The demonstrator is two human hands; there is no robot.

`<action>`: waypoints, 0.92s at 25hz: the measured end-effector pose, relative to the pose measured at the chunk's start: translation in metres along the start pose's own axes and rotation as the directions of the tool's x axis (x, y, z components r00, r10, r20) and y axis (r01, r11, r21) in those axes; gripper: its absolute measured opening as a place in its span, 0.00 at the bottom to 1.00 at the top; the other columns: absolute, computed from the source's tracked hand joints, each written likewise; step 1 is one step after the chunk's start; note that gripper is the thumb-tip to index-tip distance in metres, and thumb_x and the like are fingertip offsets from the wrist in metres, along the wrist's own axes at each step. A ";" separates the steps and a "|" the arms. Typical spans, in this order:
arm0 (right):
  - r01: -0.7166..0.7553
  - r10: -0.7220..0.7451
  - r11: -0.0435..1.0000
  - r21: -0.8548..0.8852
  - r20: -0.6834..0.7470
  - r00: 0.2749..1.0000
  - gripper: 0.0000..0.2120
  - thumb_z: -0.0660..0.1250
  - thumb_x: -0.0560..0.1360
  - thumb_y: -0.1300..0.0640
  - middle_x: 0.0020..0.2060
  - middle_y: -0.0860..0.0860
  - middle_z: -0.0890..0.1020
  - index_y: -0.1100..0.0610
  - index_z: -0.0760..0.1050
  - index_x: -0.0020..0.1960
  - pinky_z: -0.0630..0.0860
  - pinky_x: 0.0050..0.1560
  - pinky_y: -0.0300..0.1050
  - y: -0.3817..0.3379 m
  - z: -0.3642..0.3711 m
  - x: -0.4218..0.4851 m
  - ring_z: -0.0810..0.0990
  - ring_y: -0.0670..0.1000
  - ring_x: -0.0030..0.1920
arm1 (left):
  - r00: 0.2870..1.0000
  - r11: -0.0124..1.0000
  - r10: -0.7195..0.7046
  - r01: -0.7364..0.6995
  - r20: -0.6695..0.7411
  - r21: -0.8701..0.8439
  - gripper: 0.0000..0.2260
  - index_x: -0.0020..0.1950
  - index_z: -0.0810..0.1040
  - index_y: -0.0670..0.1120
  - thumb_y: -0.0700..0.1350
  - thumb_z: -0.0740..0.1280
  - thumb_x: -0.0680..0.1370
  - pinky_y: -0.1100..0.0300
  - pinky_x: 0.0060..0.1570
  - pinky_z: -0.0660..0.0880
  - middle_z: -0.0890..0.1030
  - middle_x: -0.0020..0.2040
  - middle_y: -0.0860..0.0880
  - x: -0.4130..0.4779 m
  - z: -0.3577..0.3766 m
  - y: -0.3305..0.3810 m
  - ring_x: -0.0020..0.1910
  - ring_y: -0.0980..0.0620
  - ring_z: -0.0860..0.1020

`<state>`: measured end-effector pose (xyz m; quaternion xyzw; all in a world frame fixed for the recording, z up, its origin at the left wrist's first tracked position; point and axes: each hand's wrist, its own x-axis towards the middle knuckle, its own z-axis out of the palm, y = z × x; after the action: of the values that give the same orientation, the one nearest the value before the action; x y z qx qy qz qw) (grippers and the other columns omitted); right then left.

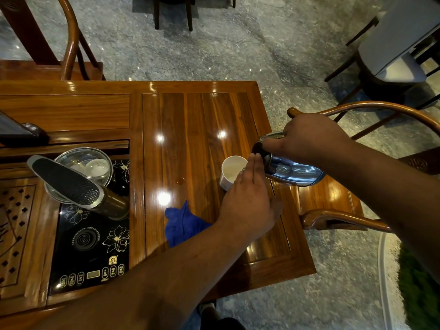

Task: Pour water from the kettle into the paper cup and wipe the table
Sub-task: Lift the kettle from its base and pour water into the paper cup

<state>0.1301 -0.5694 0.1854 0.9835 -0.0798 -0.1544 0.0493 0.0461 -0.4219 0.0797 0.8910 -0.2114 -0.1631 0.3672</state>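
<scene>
A white paper cup (230,171) stands on the glossy wooden table (190,120), near its right side. My right hand (307,136) grips the handle of a shiny steel kettle (292,171), which is tilted with its dark lid end toward the cup. My left hand (250,194) rests against the near right side of the cup, fingers straight and together, touching the kettle's front. A crumpled blue cloth (182,225) lies on the table, left of my left forearm. A small water drop (179,180) sits left of the cup.
A black induction tea stove (90,246) with a glass pot (83,167) and a tap arm (64,181) fills the table's left part. A carved tea tray (14,225) lies far left. Wooden chairs stand at the right (345,210) and back left (69,44).
</scene>
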 end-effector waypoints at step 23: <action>0.223 -0.211 0.950 0.221 -0.074 0.975 0.27 0.80 0.71 0.52 0.41 0.60 0.84 0.53 0.73 0.66 0.82 0.34 0.52 0.056 0.042 -0.040 0.83 0.62 0.36 | 0.987 0.983 0.157 -0.152 -0.036 0.101 0.35 0.85 0.47 0.51 0.53 0.61 0.83 0.56 0.75 0.45 0.51 0.86 0.49 -0.008 -0.014 -0.001 0.83 0.47 0.53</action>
<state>0.0712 -0.6209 0.1640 0.9890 0.0129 -0.1245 -0.0789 0.0453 -0.4092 0.0894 0.8921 -0.2797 -0.1041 0.3391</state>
